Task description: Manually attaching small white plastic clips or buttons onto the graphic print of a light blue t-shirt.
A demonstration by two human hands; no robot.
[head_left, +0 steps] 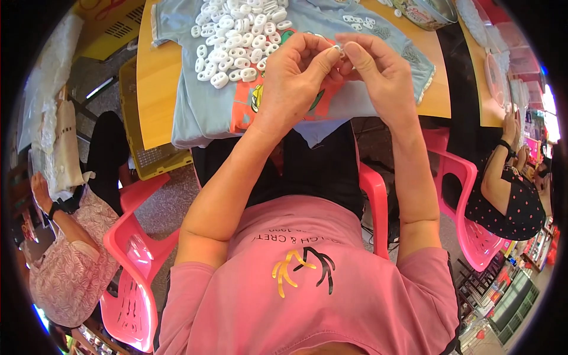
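My left hand (296,80) and my right hand (381,74) meet above the front of the table, fingers bent and thumb tips close together. Between the left thumb and fingers shows a bit of a small whitish piece (339,49); the fingers cover most of it. The right thumb and fingers pinch right beside it, and what they grip is hidden. Left of my hands lies a heap of white oval plastic pieces with two holes (236,41). They rest on a light blue shirt (201,112) with an orange print, spread over the table.
Beyond my right hand lie several white pieces (358,22) and a small greyish pile (386,36). A round tin (429,13) stands on the wooden table (157,94). A yellow crate (157,160) is below at left. People sit on both sides, near pink chairs (133,284).
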